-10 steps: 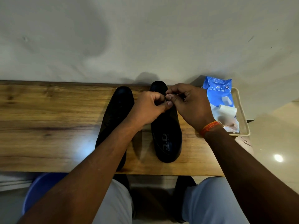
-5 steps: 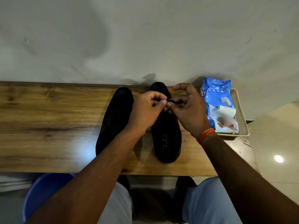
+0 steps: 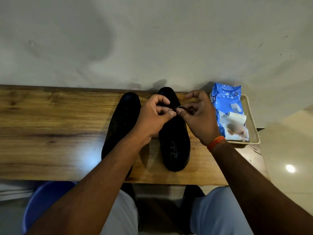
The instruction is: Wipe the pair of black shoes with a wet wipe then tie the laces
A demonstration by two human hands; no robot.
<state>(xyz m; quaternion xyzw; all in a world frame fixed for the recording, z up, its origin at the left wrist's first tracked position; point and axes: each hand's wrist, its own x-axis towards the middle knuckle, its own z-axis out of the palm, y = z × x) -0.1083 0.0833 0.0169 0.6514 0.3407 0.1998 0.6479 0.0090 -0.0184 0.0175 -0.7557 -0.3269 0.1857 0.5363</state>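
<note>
Two black shoes stand side by side on the wooden table [image 3: 50,133], toes toward the wall. The left shoe [image 3: 122,122] is partly covered by my left forearm. Both hands work over the lacing of the right shoe [image 3: 176,146]. My left hand [image 3: 154,116] pinches a thin black lace [image 3: 176,109] between thumb and finger. My right hand [image 3: 198,116] pinches the same lace from the other side, its index finger raised. The fingertips nearly touch. The rest of the laces is hidden under my hands.
A cream tray [image 3: 253,122] at the table's right end holds a blue wet wipe pack [image 3: 226,102] and a used, soiled wipe [image 3: 235,126]. A wall runs behind the table. A blue stool [image 3: 44,200] shows below the table's near edge at the left.
My hands have drawn slightly apart and opened a little over the right shoe, with the lace now stretched between the fingertips. My right index finger has lifted.
</note>
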